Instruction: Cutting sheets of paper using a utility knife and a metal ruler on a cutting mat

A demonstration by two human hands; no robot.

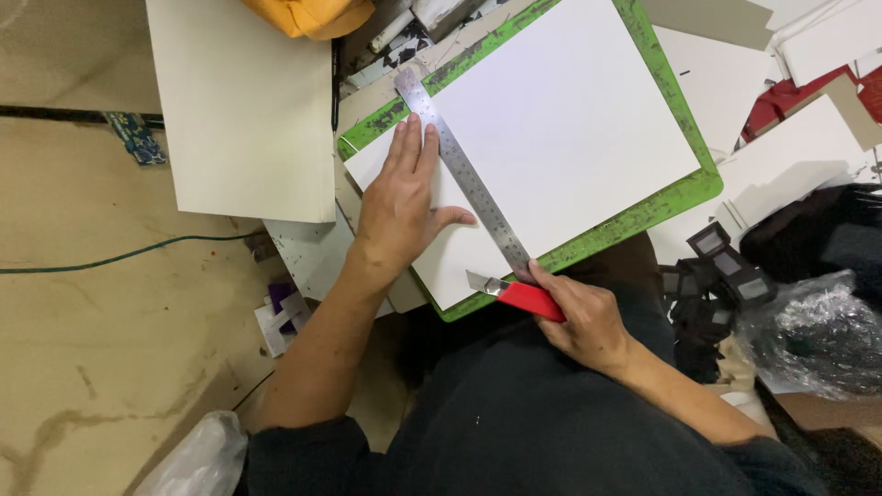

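Observation:
A large white sheet (570, 138) lies on a green cutting mat (675, 193) resting on my lap. A long steel ruler (464, 170) runs diagonally across the sheet's left part. My left hand (400, 207) lies flat on the sheet beside the ruler, fingers and thumb pressing against its edge. My right hand (588, 321) grips a red utility knife (519, 296), whose blade tip sits at the ruler's near end by the sheet's lower edge.
A cream board (243, 110) lies at the upper left with an orange object (308, 14) on top. White card pieces (799, 152), red scraps (781, 96), small black boxes (726, 266) and a crinkled plastic bag (818, 335) crowd the right. A green cable (119, 255) crosses the floor.

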